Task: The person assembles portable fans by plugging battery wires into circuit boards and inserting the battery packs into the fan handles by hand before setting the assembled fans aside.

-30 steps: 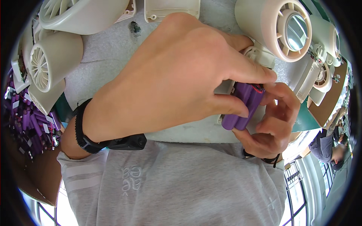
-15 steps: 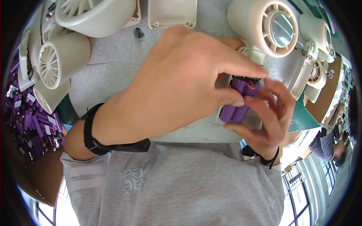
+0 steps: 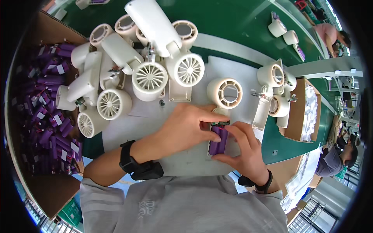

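Observation:
A purple battery pack (image 3: 218, 141) with red wires sits in the open cream handle of a handheld fan (image 3: 227, 93), whose round head points away from me. My left hand (image 3: 188, 125) grips the handle from the left. Its thumb lies against the pack, and its index finger reaches across near a small green circuit board (image 3: 220, 124). My right hand (image 3: 244, 149) is closed around the pack from the right, with the thumb at its near end and the fingers by the wires. Some fingertips are hidden.
Cream fans (image 3: 150, 79) crowd the pale mat at the left. A carton (image 3: 48, 202) of purple battery packs stands far left. More fan parts (image 3: 264, 103) lie at the right, beside a carton (image 3: 292, 112) of white pieces. Other people (image 3: 330, 163) are farther right.
My view has drawn back, showing more of the green bench. Both hands remain at the battery pack and handle; the right hand's fingers have closed in toward the wires.

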A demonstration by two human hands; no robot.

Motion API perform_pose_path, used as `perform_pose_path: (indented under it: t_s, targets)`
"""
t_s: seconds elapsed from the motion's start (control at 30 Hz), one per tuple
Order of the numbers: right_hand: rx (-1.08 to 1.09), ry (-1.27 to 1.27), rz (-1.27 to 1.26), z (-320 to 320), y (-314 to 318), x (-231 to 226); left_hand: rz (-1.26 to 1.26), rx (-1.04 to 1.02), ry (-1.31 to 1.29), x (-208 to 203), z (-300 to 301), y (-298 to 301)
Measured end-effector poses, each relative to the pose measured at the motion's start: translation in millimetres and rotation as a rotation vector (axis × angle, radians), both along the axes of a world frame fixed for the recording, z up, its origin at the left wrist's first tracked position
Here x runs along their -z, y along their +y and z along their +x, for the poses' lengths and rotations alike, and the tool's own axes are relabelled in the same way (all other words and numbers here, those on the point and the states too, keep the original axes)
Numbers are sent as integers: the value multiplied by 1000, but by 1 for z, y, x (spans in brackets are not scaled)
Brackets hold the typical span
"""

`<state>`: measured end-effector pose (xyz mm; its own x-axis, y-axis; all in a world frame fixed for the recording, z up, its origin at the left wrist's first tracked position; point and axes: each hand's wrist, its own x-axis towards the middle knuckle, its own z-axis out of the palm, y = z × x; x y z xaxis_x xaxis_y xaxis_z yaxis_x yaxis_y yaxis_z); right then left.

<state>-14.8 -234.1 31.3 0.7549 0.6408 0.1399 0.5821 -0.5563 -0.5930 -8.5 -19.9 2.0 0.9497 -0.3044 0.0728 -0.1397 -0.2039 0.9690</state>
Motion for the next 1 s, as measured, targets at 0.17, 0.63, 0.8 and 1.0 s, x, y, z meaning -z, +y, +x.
perform_pose_path:
  t_s: [0.17,0.63,0.8,1.0]
  targets:
    - [-19,33,-57,4,5,-5,23,29,-21,0,2,2]
    - [-115,-80,-216,6,20,-10,-63,-106,-146,4,-4,-5]
    - [278,-376,-243,41,56,-42,-24,-258,-194,4,-10,-3]
    - [42,-35,-264,63,55,-112,-8,-117,-177,12,-12,-4]
